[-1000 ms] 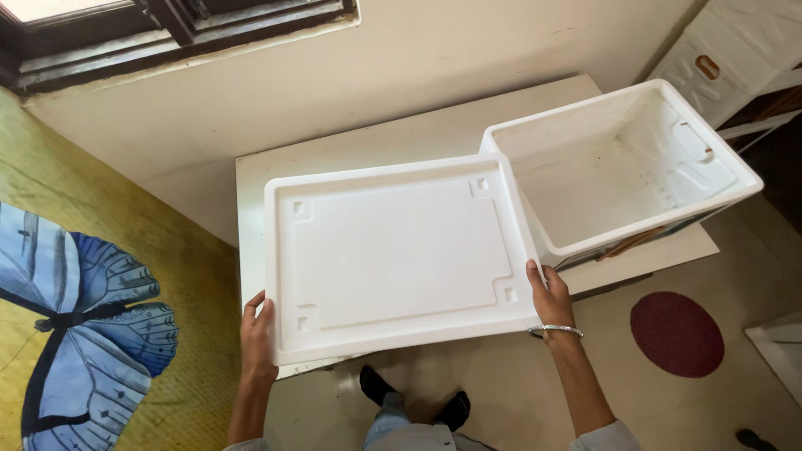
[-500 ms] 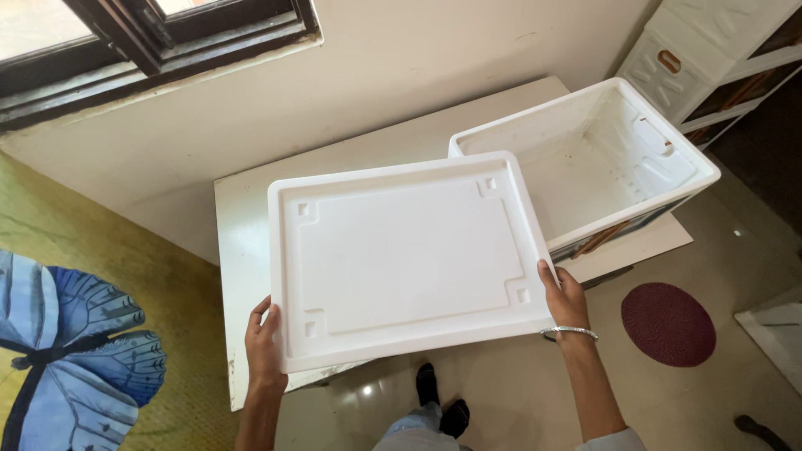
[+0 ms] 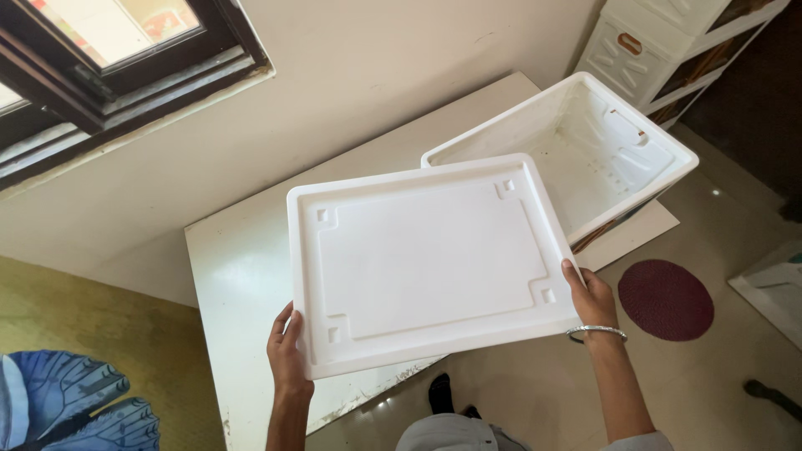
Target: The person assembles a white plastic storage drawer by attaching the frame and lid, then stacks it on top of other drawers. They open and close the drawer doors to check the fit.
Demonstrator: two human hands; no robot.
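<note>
The white plastic lid [image 3: 430, 263] is held in the air above the near part of the white table [image 3: 242, 276], between the two hands of the person. Compared with one second ago, the lid is now higher and more tilted, and its far right corner covers a part of the rim of the white tub [image 3: 585, 150]; before, it lay lower, beside the tub. The view has also turned, so more of the window [image 3: 109, 50] is seen now.

The lid is a flat rectangle with a raised rim all around. Inside the rim there is a shallow panel with a stepped outline, and a small square mark sits near each corner. Its surface is plain and clean.

The left hand [image 3: 288, 355] grips the near left corner, with the fingers closed around the edge from below. The right hand [image 3: 591, 301] grips the near right corner in the same way, the thumb lying along the rim; a thin metal bangle [image 3: 596, 332] is on this wrist.

The tub stands open on the far right end of the table. On the floor at the right lies a round dark red mat [image 3: 666, 299]. A white drawer unit [image 3: 660, 42] stands behind the tub.
</note>
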